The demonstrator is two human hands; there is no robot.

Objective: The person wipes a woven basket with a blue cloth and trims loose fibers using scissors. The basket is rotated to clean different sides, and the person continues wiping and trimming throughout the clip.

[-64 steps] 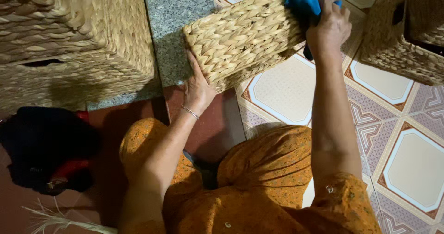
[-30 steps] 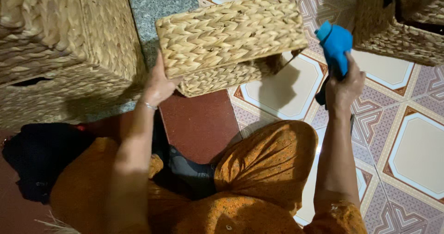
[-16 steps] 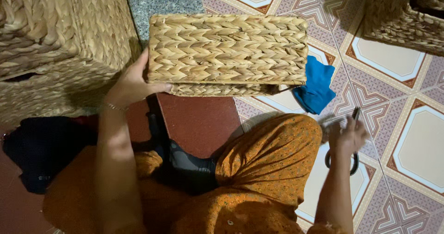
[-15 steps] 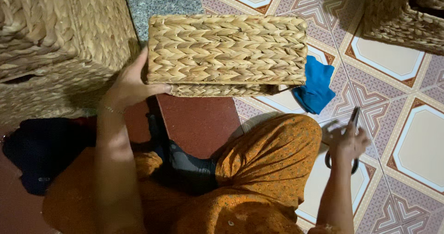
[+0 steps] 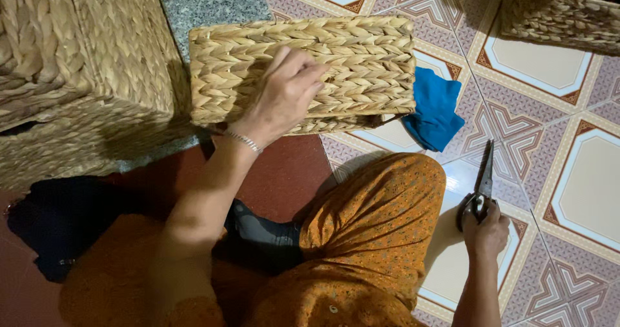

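I am looking down from the head camera at a person sitting on a tiled floor in orange patterned clothing. The left hand [image 5: 284, 91] is lying palm-down on top of a woven straw basket [image 5: 303, 72], fingers spread and curled loosely over the weave, steadying it. A thin bracelet [image 5: 244, 141] is sitting on that wrist. The basket is resting on the floor just beyond the knees, its flat woven face turned up; half a second ago this hand was gripping the basket's left edge, and now it has moved onto the top.

The right hand [image 5: 485, 229] is closing around the handles of a pair of black scissors [image 5: 479, 186], blades together and pointing away toward the basket. A second ago this hand was holding the blue cloth [image 5: 434, 107]; the cloth is now lying on the tiles, touching the basket's right end and partly tucked under it.

A larger woven basket [image 5: 77, 75] is standing close on the left, near the smaller one. Another woven basket [image 5: 558, 10] is showing at the top right corner, well apart. A dark bundle of fabric [image 5: 58, 224] is lying at the lower left. The raised knee [image 5: 381, 217] is sitting between the scissors and the basket.
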